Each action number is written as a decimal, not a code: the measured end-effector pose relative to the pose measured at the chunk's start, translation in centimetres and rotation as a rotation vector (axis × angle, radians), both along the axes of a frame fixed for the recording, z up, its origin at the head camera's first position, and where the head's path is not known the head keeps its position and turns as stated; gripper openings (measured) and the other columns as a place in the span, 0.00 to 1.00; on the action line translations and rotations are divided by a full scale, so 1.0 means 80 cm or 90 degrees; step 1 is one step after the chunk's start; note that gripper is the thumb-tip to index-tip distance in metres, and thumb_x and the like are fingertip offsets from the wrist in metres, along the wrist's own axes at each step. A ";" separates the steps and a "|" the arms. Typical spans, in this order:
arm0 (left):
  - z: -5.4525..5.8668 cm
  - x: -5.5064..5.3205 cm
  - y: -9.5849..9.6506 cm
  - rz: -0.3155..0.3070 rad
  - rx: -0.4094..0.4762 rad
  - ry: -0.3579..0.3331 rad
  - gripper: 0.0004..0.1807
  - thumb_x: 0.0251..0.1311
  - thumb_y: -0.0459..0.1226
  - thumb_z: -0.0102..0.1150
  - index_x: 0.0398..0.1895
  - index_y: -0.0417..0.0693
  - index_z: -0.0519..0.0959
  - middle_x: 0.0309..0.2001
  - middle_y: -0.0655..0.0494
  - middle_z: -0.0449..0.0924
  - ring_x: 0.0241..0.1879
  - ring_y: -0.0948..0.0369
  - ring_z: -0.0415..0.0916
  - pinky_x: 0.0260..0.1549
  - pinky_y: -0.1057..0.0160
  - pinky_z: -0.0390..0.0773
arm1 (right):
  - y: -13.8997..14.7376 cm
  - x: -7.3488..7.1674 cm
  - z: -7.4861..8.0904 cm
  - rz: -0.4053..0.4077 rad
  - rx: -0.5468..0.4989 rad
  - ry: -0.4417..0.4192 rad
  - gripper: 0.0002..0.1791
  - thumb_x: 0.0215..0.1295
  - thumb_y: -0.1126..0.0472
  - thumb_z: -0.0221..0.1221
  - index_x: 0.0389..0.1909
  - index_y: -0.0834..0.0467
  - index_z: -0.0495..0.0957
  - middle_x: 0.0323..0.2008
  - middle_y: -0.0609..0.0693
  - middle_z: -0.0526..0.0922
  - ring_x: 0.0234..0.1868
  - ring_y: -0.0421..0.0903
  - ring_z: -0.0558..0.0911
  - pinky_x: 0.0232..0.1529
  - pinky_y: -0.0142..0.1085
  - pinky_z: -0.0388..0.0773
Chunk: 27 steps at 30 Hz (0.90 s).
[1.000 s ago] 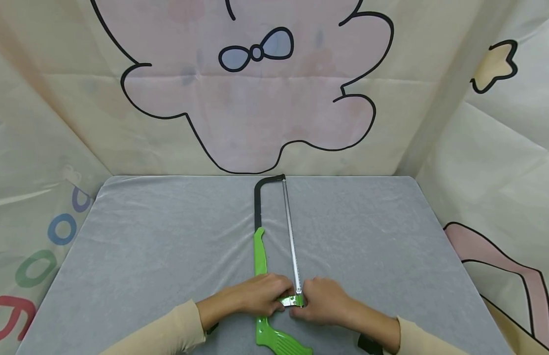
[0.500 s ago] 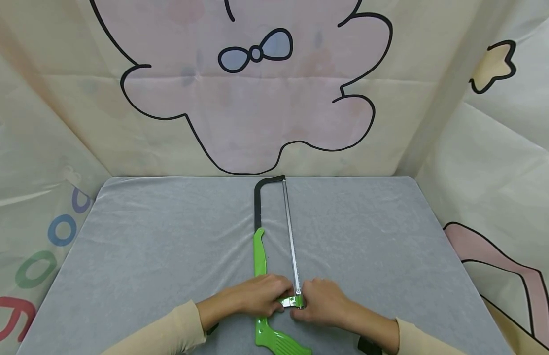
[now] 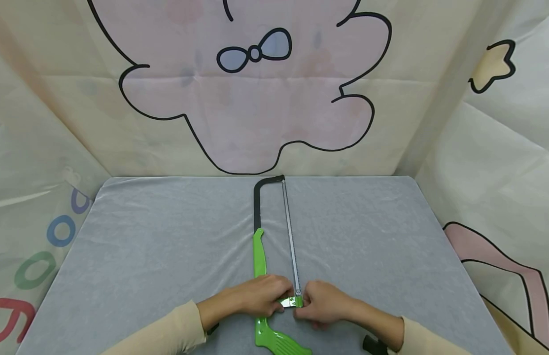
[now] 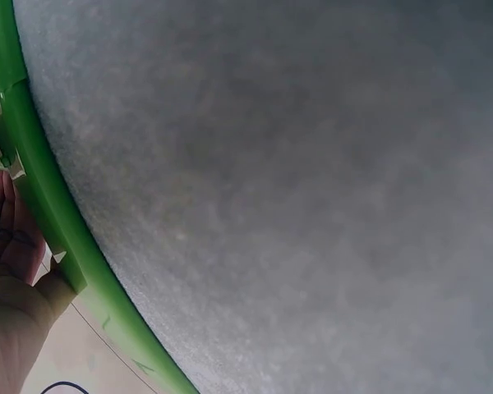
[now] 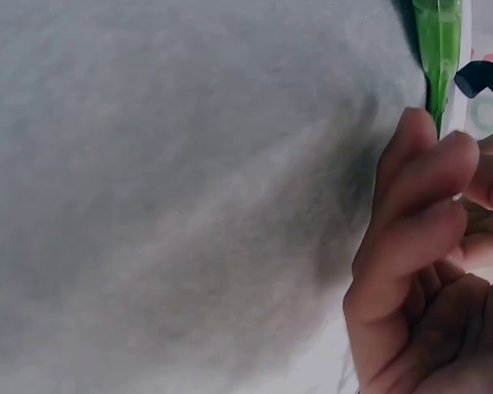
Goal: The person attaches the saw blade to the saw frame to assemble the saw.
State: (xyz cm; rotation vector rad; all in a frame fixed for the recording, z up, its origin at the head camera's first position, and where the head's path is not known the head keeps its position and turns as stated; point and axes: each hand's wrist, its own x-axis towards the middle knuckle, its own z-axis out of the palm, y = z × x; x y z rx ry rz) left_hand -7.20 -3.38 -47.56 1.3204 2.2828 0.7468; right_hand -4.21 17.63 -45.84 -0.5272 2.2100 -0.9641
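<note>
A hacksaw [image 3: 259, 254] with a green handle, black front frame and silver blade [image 3: 291, 231] lies lengthwise on the grey cloth. My left hand [image 3: 263, 294] grips its green frame just above the handle, thumb beside the short arm that carries the blade's near end. In the left wrist view the thumb of this left hand [image 4: 8, 304] lies against the green frame [image 4: 49, 176]. My right hand [image 3: 325, 301] has curled fingers and pinches at the blade's near end. In the right wrist view the right hand [image 5: 419, 263] hides what its fingertips pinch; the green handle [image 5: 440, 41] shows beyond.
Grey cloth [image 3: 177, 231] covers the table around the saw. A printed curtain [image 3: 274, 108] hangs right behind the table's far edge, near the saw's black tip. More printed curtain stands along the left [image 3: 48, 162] and right [image 3: 500, 162] sides.
My right hand has turned and shifted slightly to the right, its thumb and curled fingers now showing differently. The left hand and the hacksaw have stayed in place.
</note>
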 end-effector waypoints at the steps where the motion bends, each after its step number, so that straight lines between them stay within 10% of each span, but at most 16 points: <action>1: 0.000 0.000 0.000 -0.002 0.001 -0.001 0.13 0.50 0.31 0.72 0.34 0.51 0.76 0.27 0.67 0.68 0.29 0.73 0.65 0.31 0.78 0.66 | 0.002 -0.001 0.000 0.000 -0.012 -0.031 0.23 0.56 0.57 0.63 0.04 0.57 0.70 0.04 0.44 0.72 0.05 0.33 0.69 0.09 0.25 0.61; 9: 0.000 0.000 0.000 -0.006 0.009 0.003 0.13 0.51 0.31 0.72 0.34 0.51 0.76 0.27 0.68 0.67 0.29 0.73 0.65 0.30 0.78 0.66 | 0.008 -0.008 -0.005 -0.009 -0.075 -0.167 0.22 0.60 0.59 0.63 0.12 0.69 0.76 0.08 0.51 0.77 0.06 0.36 0.71 0.09 0.25 0.63; 27: 0.000 -0.001 0.002 -0.004 0.002 0.002 0.13 0.51 0.32 0.72 0.34 0.51 0.76 0.28 0.66 0.70 0.30 0.73 0.66 0.31 0.78 0.67 | 0.020 -0.021 -0.015 0.035 -0.135 -0.278 0.21 0.65 0.58 0.59 0.23 0.74 0.80 0.21 0.71 0.81 0.11 0.37 0.74 0.11 0.26 0.65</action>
